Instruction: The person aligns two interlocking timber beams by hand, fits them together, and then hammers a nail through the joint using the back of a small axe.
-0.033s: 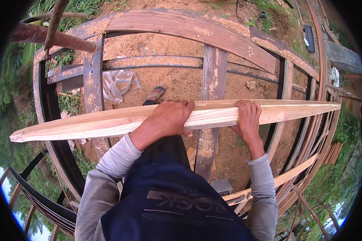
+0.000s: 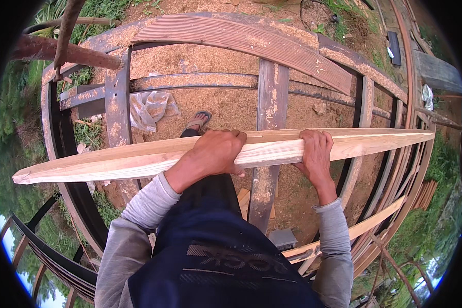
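A long, pale wooden beam [image 2: 108, 159] stretches across the view in front of me, nearly from rim to rim. My left hand [image 2: 215, 153] is wrapped over it just left of the middle, with the thumb on the near side. Farther right, my right hand [image 2: 315, 154] grips the same beam, fingers over its top and thumb on the near face. Two faces of the wood show, the nearer one lighter with streaky grain. Beneath the beam, a dark crosswise plank [image 2: 273, 102] of the work frame passes from far to near.
A reddish grooved board [image 2: 241, 43] lies on the far side of the dark frame. Sawdust covers the ground, where a clear plastic sheet [image 2: 151, 109] lies near my sandalled foot [image 2: 197, 121]. Long timber strips [image 2: 380, 218] are at the right, and a brown pole [image 2: 72, 53] juts in at upper left.
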Demonstrator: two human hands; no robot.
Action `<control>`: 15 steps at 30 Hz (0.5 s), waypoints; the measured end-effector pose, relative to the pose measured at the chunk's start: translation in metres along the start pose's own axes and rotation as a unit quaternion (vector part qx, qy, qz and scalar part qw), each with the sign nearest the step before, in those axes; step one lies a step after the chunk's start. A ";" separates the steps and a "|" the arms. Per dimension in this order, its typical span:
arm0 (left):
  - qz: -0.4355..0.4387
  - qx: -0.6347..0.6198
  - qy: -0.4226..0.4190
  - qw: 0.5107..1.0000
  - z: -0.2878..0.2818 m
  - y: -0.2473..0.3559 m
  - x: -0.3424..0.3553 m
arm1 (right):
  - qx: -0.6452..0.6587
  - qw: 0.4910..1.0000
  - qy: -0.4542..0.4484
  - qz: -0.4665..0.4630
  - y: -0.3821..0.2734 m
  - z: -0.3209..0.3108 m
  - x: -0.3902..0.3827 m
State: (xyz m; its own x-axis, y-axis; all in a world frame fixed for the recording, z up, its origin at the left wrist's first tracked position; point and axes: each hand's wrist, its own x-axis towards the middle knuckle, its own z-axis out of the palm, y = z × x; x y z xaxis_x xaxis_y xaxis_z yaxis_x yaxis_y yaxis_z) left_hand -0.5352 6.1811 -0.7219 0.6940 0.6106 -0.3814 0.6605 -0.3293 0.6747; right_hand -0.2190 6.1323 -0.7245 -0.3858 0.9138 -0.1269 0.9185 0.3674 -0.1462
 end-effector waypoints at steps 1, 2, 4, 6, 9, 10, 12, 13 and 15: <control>-0.025 -0.039 -0.055 0.997 -0.007 -0.001 0.004 | 0.007 1.000 0.007 -0.005 0.001 0.000 0.003; -0.024 -0.039 -0.058 0.997 -0.008 -0.004 0.008 | 0.008 1.000 0.007 -0.002 0.001 0.000 0.006; 0.012 -0.046 -0.004 0.999 -0.003 -0.012 0.013 | 0.018 1.000 0.009 0.000 0.001 -0.001 0.011; 0.016 -0.050 -0.013 0.999 -0.002 -0.014 0.017 | 0.023 1.000 0.010 0.004 0.002 -0.002 0.013; 0.022 -0.045 -0.041 0.998 -0.002 -0.011 0.021 | 0.027 1.000 0.002 0.015 0.002 -0.009 0.011; 0.023 -0.034 -0.061 0.997 -0.006 -0.010 0.023 | 0.029 0.999 -0.007 0.022 0.001 -0.012 0.011; 0.026 -0.022 -0.072 0.997 -0.010 -0.001 0.028 | 0.032 0.999 -0.008 0.032 0.006 -0.016 0.007; 0.021 -0.014 -0.081 0.996 -0.013 0.003 0.027 | 0.039 0.999 -0.011 0.034 0.006 -0.015 0.003; 0.051 0.029 -0.078 0.995 -0.009 0.008 0.033 | 0.034 0.999 -0.015 0.040 0.014 -0.020 -0.002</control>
State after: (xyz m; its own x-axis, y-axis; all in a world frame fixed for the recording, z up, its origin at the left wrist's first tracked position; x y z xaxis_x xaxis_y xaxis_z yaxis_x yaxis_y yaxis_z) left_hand -0.5094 6.2049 -0.7238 0.7914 0.4544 -0.4089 0.5965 -0.4279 0.6791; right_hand -0.2038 6.1395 -0.7071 -0.3154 0.9335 -0.1706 0.9388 0.2806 -0.1999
